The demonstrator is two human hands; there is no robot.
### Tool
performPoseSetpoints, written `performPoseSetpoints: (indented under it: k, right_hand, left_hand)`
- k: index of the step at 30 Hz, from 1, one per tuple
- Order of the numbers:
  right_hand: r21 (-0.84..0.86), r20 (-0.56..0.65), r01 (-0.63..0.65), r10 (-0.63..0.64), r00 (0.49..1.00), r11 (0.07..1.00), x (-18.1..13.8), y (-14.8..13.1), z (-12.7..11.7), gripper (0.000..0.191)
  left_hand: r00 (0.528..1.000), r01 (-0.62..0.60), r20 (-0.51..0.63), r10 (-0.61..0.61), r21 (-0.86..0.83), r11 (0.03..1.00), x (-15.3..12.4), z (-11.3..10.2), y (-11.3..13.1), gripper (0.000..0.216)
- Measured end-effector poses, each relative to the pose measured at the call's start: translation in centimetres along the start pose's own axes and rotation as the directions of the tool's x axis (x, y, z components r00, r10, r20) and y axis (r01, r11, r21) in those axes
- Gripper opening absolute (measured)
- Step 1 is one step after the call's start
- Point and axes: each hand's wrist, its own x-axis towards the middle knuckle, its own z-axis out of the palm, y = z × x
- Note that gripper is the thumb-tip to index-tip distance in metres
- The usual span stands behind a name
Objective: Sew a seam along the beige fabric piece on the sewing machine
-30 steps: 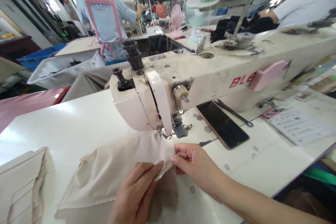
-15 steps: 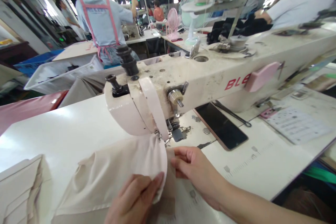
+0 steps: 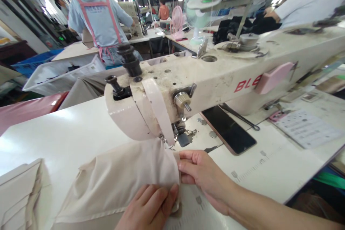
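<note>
One large sewing machine point(image 3: 215, 79), cream and grimy with red lettering on its arm, is seen across the middle of the view, its head at about 10 o'clock from the hands. Before it a white worktable point(image 3: 67, 129) is spread, smooth and glossy, so that cloth would be expected to slide on it easily. A beige fabric piece point(image 3: 118, 179) is laid on the table at 7 o'clock from the needle area point(image 3: 168, 143), its right edge drawn up close under the machine head. The fabric is judged light, thin and limp; it folds and puckers readily, and it would best be taken at the folded edge near the needle, where it is already held. The left hand point(image 3: 151, 208) is laid flat upon the fabric at the bottom of the view, fingers together and pressing down, nothing being grasped. The right hand point(image 3: 202, 176) is placed at 3 o'clock from the fabric's edge, thumb and fingers pinched together on that edge.

A second stack of beige pieces point(image 3: 18, 194) is seen at 9 o'clock, well apart. A dark phone point(image 3: 229, 131) and a slim metal tool point(image 3: 239, 115) are laid at 2 o'clock from the right hand, and a printed sheet point(image 3: 307, 127) farther on. The room is a crowded workshop: a person in a pink apron point(image 3: 99, 21) is seen at 11 o'clock, and two small fans point(image 3: 188, 14) at 12 o'clock.
</note>
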Motion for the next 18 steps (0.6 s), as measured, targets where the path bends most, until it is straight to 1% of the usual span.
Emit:
performPoseSetpoints:
  k: [3,6,9,13,15,18]
  right_hand:
    - [-0.022,-0.002,-0.016,0.016,1.000,1.000,-0.13,-0.14,-0.12,0.022]
    - [-0.030,-0.003,-0.032,0.032,0.999,0.999,-0.13,-0.30,-0.10,0.025]
    - [-0.038,-0.004,-0.046,0.045,0.999,0.998,-0.04,-0.43,0.04,0.028]
    - [-0.044,-0.008,-0.047,0.047,0.999,0.998,-0.14,-0.44,0.17,0.032]
    - [-0.039,-0.004,-0.040,0.039,0.999,0.998,-0.23,-0.40,0.21,0.034]
    - [-0.025,0.008,-0.017,0.017,1.000,1.000,-0.23,-0.34,0.27,0.039]
  left_hand:
    - [0.995,0.048,-0.079,-0.055,-0.085,0.995,-0.35,0.70,0.04,0.028]
    - [0.982,0.029,-0.179,-0.064,-0.192,0.981,-0.69,1.04,-0.09,0.035]
    - [0.977,0.024,-0.201,-0.075,-0.249,0.968,-0.79,1.03,-0.07,0.035]
    - [0.966,0.033,-0.238,-0.103,-0.278,0.960,-0.71,0.62,0.18,0.031]
    - [0.970,0.068,-0.208,-0.127,-0.269,0.961,-0.69,0.30,0.29,0.032]
    - [0.987,0.113,-0.095,-0.131,-0.181,0.977,-0.71,0.12,0.50,0.035]
